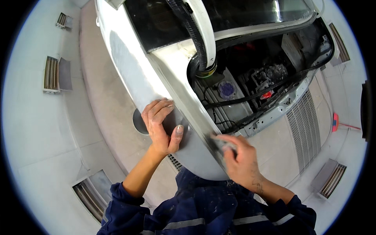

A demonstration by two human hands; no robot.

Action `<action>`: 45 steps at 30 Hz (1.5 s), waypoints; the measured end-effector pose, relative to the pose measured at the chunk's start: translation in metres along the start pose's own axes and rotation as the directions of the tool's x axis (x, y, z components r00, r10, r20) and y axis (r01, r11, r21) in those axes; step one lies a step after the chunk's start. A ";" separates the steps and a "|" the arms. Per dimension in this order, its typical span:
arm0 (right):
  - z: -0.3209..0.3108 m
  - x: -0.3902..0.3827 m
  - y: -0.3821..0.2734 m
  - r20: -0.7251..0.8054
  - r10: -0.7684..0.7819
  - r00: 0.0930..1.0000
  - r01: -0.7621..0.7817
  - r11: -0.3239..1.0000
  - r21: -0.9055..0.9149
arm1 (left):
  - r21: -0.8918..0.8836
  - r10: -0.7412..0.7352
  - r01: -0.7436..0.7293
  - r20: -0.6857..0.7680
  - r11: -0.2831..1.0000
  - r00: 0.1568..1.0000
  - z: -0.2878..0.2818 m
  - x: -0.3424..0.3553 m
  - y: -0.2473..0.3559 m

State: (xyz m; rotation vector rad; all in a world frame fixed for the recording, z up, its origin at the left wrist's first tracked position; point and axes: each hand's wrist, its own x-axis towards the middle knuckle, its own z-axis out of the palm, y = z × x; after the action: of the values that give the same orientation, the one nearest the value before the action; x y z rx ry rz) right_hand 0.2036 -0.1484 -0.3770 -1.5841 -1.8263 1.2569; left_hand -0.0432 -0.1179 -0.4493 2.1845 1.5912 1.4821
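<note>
In front of me is the corner of a white car body [125,58], its panel dull grey in large patches. My left hand [158,127] rests on the grey curved panel [196,150], fingers together and stretched out, thumb apart; it holds nothing. At the panel's right edge, my right hand [242,160] is closed around a small grey pad [230,147], pressing it on the strip beside the open bay. Motion smears the pad and fingertips, so its exact kind is hard to tell. Grey dust marks the fingers of my left hand.
The open bay [235,92] shows bare metal, dark parts and a purple round piece [226,90]. A black corrugated hose [196,35] runs down a white arm into it. Floor grating [307,129] lies right, near a red broom [335,122]. Lamps [51,74] line the white walls.
</note>
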 end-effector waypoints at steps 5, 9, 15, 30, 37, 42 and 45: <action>0.021 0.003 -0.004 -0.018 -0.030 0.999 0.031 0.995 0.093 | -0.013 -0.013 0.013 0.011 1.000 1.000 -0.002 -0.002 0.000; 0.043 0.047 -0.021 -0.128 -0.065 0.990 0.072 0.996 0.047 | -0.014 0.004 -0.003 0.021 1.000 1.000 -0.003 -0.002 -0.001; 0.049 0.068 -0.025 -0.136 -0.159 0.978 0.153 0.987 -0.047 | -0.019 0.023 -0.022 0.035 1.000 0.999 -0.005 0.002 -0.002; 0.037 0.056 -0.027 -0.069 -0.113 0.991 0.107 0.991 -0.086 | -0.003 0.025 -0.025 0.034 1.000 0.999 -0.004 0.002 0.001; 0.051 0.104 -0.044 -0.101 -0.160 0.982 0.143 0.977 -0.158 | 0.014 0.034 -0.034 0.014 0.999 0.999 -0.002 0.005 0.003; 0.033 0.059 -0.038 0.007 0.007 1.000 -0.005 0.967 -0.256 | -0.002 0.020 -0.020 0.003 1.000 1.000 -0.002 0.005 0.004; 0.038 0.067 -0.037 -0.042 -0.035 0.999 0.025 0.977 -0.214 | 0.012 0.018 -0.018 -0.014 1.000 1.000 -0.001 0.006 0.005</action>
State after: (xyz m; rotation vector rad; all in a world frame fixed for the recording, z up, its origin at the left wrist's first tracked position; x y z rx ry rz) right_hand 0.1344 -0.0973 -0.3818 -1.6737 -2.0041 1.0309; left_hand -0.0402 -0.1160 -0.4426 2.2052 1.5928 1.4997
